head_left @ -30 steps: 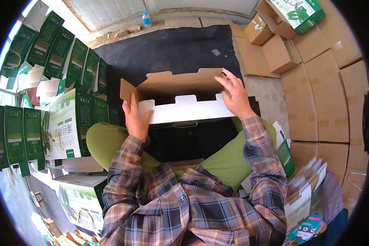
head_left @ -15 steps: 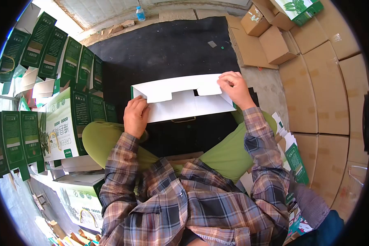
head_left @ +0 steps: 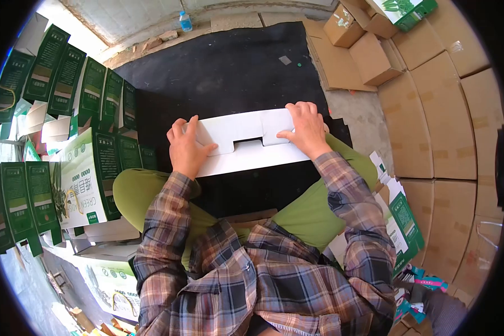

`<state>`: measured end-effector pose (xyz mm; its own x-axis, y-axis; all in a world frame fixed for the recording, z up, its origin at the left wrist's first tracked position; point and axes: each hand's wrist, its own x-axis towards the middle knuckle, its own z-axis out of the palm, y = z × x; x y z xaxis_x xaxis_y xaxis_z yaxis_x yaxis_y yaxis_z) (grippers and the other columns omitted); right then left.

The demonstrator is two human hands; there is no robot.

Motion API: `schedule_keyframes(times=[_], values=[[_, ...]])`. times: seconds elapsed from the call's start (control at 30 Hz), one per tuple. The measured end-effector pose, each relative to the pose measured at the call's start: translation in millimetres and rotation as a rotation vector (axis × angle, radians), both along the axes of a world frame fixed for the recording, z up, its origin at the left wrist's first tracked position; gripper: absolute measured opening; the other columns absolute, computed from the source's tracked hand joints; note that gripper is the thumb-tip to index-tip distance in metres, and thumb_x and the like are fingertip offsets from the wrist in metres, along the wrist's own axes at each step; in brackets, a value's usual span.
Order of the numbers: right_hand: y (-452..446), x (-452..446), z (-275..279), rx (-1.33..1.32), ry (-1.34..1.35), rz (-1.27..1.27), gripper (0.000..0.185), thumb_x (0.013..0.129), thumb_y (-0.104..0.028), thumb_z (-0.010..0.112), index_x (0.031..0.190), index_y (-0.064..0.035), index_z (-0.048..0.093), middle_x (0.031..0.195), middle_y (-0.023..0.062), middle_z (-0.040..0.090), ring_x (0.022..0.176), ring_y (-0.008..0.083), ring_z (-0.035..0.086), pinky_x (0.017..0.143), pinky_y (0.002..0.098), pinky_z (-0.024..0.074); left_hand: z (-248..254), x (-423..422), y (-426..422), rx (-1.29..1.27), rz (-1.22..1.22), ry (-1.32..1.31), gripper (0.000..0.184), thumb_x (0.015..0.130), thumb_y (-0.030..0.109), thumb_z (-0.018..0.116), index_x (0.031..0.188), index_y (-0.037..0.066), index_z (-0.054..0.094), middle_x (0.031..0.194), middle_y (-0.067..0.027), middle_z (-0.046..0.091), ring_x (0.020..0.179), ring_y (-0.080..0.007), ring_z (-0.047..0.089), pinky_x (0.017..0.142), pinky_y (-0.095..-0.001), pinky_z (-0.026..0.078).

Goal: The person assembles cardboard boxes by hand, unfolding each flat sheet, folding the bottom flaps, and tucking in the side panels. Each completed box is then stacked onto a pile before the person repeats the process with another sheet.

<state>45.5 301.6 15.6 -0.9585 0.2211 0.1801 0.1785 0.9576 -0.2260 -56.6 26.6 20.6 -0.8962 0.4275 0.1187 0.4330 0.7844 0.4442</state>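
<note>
A white box [head_left: 252,159] lies across the lap area, its white flaps folded flat over the top with a dark slot left between them. My left hand [head_left: 187,147] grips the box's left end, thumb on the flap and fingers over the far edge. At the right end, my right hand [head_left: 307,129] holds the box the same way, its thumb pressing on the flap near the slot. The sides and underside of the box are hidden.
Green and white cartons [head_left: 77,179] stand stacked at the left. Brown boxes [head_left: 407,123] line the right, with open ones at the back. A black mat [head_left: 218,67] covers the floor; a bottle [head_left: 185,21] stands beyond. Another person's sleeve [head_left: 445,311] shows lower right.
The box's open top has been covered by its flaps, brown inside no longer showing. Both hands have moved onto the closed flaps. The sleeve at the lower right has shifted down.
</note>
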Motion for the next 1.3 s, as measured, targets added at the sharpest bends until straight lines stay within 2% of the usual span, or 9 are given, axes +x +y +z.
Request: schedule_keyframes(times=[0.27,0.37,0.47,0.53,0.57,0.63,0.87,1.03,1.3], values=[[13,4,8,-0.047,0.054,0.011,0.049,0.068,-0.03,0.077,0.105,-0.0058,0.058,0.103,0.0103,0.055,0.104,0.0257,0.049,0.082,0.0385,0.0426,-15,-9,-14,0.094,0.017,0.212,0.039,0.07,0.023,0.077,0.102,0.006,0.063,0.103,-0.0116,0.055,0.098,-0.0279,0.05,0.08,-0.0371,0.046],[56,3,-34,-0.969,0.183,-0.351,0.031,0.087,-0.031,0.06,0.086,-0.0003,0.064,0.077,0.0078,0.063,0.07,0.0174,0.059,0.063,0.0297,0.0449,-44,-38,-49,0.741,0.386,-0.53,0.042,0.091,0.042,0.054,0.088,0.002,0.067,0.068,0.0012,0.056,0.063,-0.0111,0.051,0.064,-0.0263,0.043],[88,28,-85,-1.355,-0.12,-0.482,0.052,0.091,-0.047,0.052,0.098,0.0032,0.064,0.091,0.0087,0.065,0.084,0.0174,0.061,0.074,0.0314,0.0466,-81,-41,-61,0.765,0.559,-0.823,0.05,0.092,0.048,0.05,0.096,0.001,0.063,0.069,0.0003,0.054,0.065,-0.0098,0.049,0.057,-0.027,0.04],[96,39,-118,-1.589,-0.373,-0.571,0.058,0.091,-0.052,0.048,0.101,0.0024,0.064,0.093,0.0103,0.067,0.085,0.0193,0.062,0.077,0.0323,0.0466,-63,-26,-61,1.0,0.295,-1.559,0.049,0.092,0.043,0.051,0.107,-0.004,0.058,0.097,-0.0141,0.064,0.085,-0.0209,0.062,0.072,-0.0317,0.05],[87,27,-121,-1.302,-0.542,-0.663,0.058,0.091,-0.053,0.046,0.101,0.0021,0.064,0.094,0.011,0.067,0.083,0.0205,0.062,0.078,0.0327,0.0465,-70,-26,-63,0.961,0.325,-1.602,0.046,0.092,0.039,0.051,0.108,-0.004,0.058,0.101,-0.0166,0.064,0.09,-0.0224,0.062,0.077,-0.0327,0.051],[87,40,-114,-1.542,-0.489,-0.611,0.056,0.091,-0.051,0.048,0.102,0.0021,0.064,0.095,0.0103,0.067,0.084,0.0188,0.062,0.077,0.0328,0.0468,-78,-34,-70,0.935,0.361,-1.675,0.045,0.09,0.021,0.056,0.124,-0.008,0.046,0.11,-0.0213,0.06,0.098,-0.024,0.061,0.084,-0.0332,0.05],[67,29,-21,-1.441,-0.066,-0.489,0.041,0.091,-0.042,0.052,0.103,-0.0038,0.059,0.092,0.0046,0.061,0.082,0.0145,0.059,0.067,0.0326,0.0479,-31,-25,-73,1.039,0.193,-1.048,0.075,0.084,0.002,0.059,0.145,0.001,0.014,0.126,-0.0141,0.051,0.106,-0.0221,0.056,0.084,-0.0356,0.05],[61,30,-13,-1.512,-0.004,-0.527,0.042,0.092,-0.044,0.049,0.113,-0.0073,0.053,0.099,0.004,0.059,0.085,0.0162,0.059,0.067,0.0325,0.049,-44,-30,-73,1.088,0.235,-1.139,0.05,0.095,0.051,0.037,0.127,0.015,0.051,0.114,-0.0022,0.057,0.106,-0.0179,0.051,0.088,-0.0483,0.04],[59,47,-73,-1.433,-0.15,-0.51,0.033,0.092,-0.031,0.049,0.118,-0.0109,0.054,0.107,0.0055,0.06,0.098,0.0196,0.058,0.082,0.039,0.0493,-85,-27,-80,0.883,0.4,-1.159,0.042,0.088,0.038,0.052,0.122,0.013,0.054,0.116,-0.0061,0.056,0.109,-0.023,0.05,0.09,-0.0465,0.039]])
